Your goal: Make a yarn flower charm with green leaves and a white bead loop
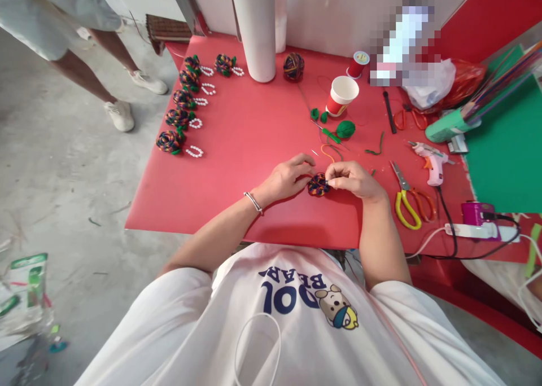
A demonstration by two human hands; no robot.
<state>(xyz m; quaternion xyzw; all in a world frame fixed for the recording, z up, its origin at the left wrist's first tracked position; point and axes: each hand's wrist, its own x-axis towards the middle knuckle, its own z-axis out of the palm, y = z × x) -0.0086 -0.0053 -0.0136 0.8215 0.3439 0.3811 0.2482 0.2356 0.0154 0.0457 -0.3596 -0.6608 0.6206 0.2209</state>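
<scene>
A small multicoloured crocheted flower lies on the red table near its front edge. My left hand holds its left edge, thumb and a finger against the yarn, the upper finger lifted away. With thumb and forefinger, my right hand pinches the right edge; anything finer in that pinch is too small to make out. An orange yarn strand curls just beyond the piece. Past it lie a green-handled crochet hook, a green yarn ball and two small green crocheted leaves.
Several finished yarn flowers with white bead loops line the left. Behind stand a white cylinder, a yarn ball and a paper cup. Scissors, a glue gun and a power strip lie right. Someone's legs show left.
</scene>
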